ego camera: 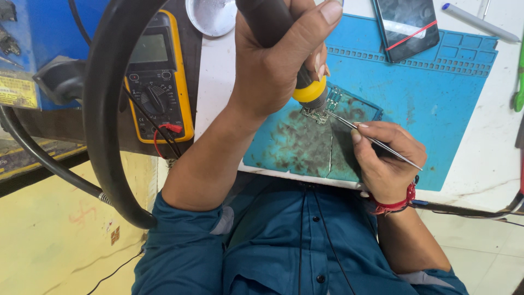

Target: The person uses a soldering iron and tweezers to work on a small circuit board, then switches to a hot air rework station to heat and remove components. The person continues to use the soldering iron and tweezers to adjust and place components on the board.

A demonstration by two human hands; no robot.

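Blue mat [436, 104] on the desk [480, 164] was pretty crowded: hot-air tool [273, 27] gripped by left hand [273, 65], tweezers [376, 143] pinched by right hand [385, 164], over a small circuit board [322, 109].

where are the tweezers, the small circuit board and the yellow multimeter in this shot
tweezers [382, 146]: head view, on the thin metal shaft by the right hand's fingers
small circuit board [326, 105]: head view, on its green face beside the hot-air nozzle
yellow multimeter [157, 82]: head view, on the dark face above the dial

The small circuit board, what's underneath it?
The small circuit board lies on a blue work mat, sooty and stained around it. The hot-air tool's nozzle in the left hand covers the board's upper-left part.
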